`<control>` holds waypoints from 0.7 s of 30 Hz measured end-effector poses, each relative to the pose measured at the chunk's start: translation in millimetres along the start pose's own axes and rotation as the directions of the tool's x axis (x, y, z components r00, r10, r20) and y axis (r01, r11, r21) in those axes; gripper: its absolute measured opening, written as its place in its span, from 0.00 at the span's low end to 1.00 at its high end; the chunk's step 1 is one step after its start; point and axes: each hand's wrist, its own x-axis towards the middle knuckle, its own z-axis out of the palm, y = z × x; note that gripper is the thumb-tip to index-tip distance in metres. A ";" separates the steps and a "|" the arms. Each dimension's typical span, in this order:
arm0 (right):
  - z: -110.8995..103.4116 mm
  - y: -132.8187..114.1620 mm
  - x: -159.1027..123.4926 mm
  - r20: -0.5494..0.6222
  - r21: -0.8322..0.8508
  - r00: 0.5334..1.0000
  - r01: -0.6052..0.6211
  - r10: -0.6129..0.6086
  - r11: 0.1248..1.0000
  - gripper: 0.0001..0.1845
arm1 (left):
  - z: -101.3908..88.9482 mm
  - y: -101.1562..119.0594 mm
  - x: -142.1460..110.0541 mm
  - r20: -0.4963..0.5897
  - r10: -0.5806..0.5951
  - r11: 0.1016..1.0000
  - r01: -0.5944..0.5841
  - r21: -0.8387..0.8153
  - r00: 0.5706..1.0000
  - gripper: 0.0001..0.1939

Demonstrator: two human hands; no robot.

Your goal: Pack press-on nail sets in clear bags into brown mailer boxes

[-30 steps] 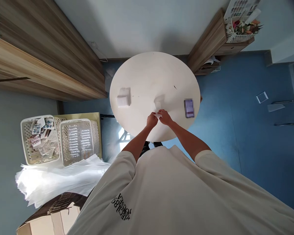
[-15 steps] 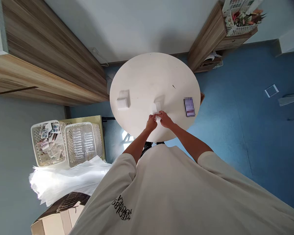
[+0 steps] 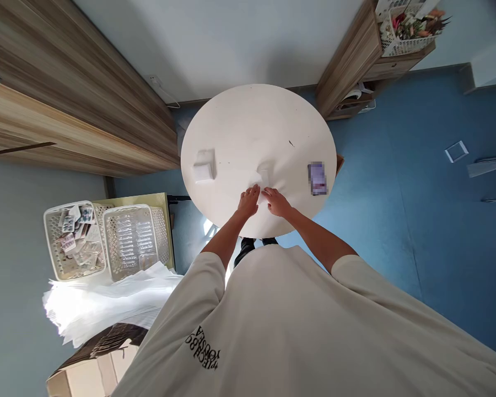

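One white piece (image 3: 259,180) was mid-frame, left hand (image 3: 248,200) and right hand (image 3: 276,202) at it, close but apart; grip I couldn't tell. Step looked like fingertip work on it; next move seemed to call for light, steady contact.

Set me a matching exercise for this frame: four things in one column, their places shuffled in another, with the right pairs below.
Things
1. Phone
2. White block
3. White piece
4. Flowers

Places
A. At the fingers of the left hand and right hand
B. In a white basket
C. Toward the round table's right edge
D. Toward the table's left edge

Pairs: 1-C, 2-D, 3-A, 4-B
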 end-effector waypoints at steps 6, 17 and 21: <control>-0.6 -2.8 6.8 -0.006 -0.087 1.000 -0.011 0.011 0.996 0.35 | -5.7 -1.2 5.3 -0.014 0.025 0.999 -0.025 0.028 1.000 0.43; 6.9 5.2 18.9 -0.019 -0.062 1.000 -0.008 0.007 0.998 0.33 | -3.4 -10.5 17.3 -0.013 0.028 1.000 -0.028 0.009 1.000 0.43; 4.4 7.4 18.7 -0.013 -0.034 1.000 0.021 -0.022 0.999 0.34 | -11.2 -10.6 13.7 0.020 0.041 0.999 -0.041 0.008 0.999 0.41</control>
